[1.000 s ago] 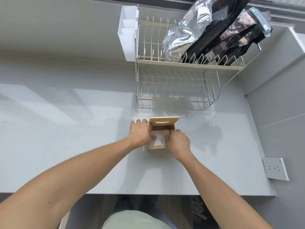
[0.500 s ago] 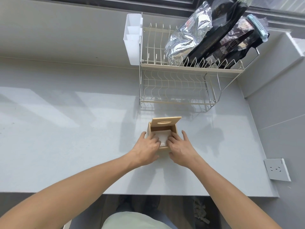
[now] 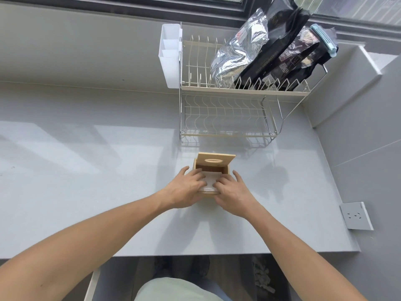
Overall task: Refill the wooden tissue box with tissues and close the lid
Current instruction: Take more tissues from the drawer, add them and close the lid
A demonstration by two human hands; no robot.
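Counter [image 3: 86, 170]: wide bare room is left at 9 o'clock of the box; the near edge lies at 6 o'clock, well apart.
Rack [image 3: 227, 118]: stands at 12 o'clock, near the raised lid.
Box [image 3: 225, 169]: set mid-counter, open, its long axis apparently running 12 to 6.
Lid [image 3: 216, 161]: tilted up at the far side, slot facing the person; a swing toward 6 o'clock is judged to be needed.
Tissues [image 3: 211, 181]: lying inside the box, directly under the fingertips.
Left hand [image 3: 186, 190]: fingers spread flat, pressed on the tissues, nothing gripped.
Right hand [image 3: 233, 192]: likewise flat and pressing; its fingertips appear nearer the lid.
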